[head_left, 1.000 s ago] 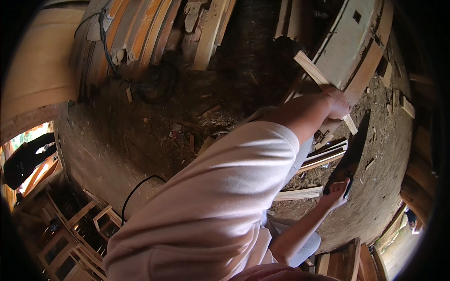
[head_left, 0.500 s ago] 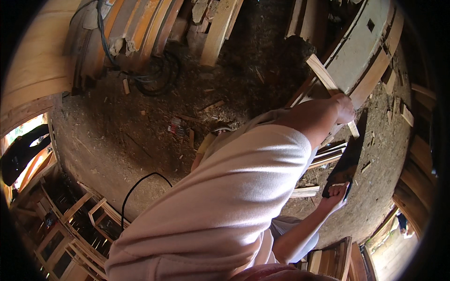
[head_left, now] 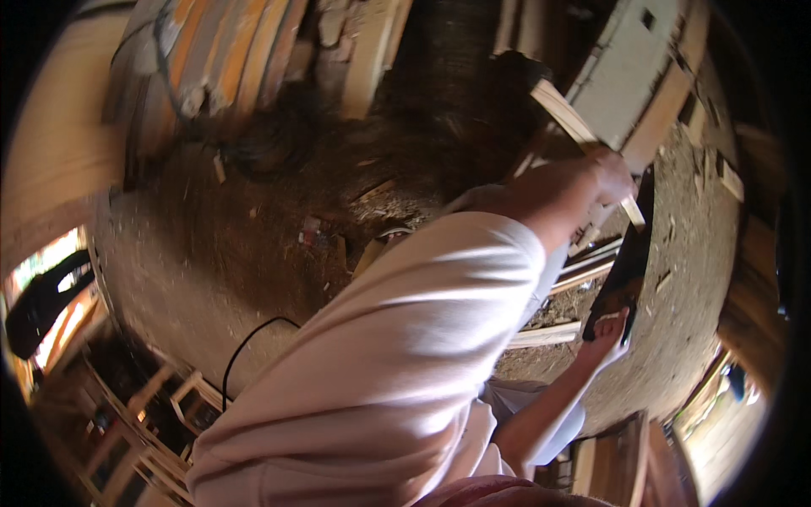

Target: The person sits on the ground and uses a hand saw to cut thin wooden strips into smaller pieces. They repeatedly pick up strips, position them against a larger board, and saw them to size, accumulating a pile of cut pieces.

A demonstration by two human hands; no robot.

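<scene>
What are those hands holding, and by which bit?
Left hand: a wooden strip, near its lower end. Right hand: a saw, by its handle.

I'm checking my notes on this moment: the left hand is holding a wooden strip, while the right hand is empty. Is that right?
Not quite: the right hand isn't empty. The head view shows it gripping a dark saw by the handle. The rest stands: the left hand is holding a wooden strip.

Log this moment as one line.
left hand: gripping wooden strip | right hand: holding handsaw | handsaw-strip contact: unclear | floor: loose wood pieces
</scene>
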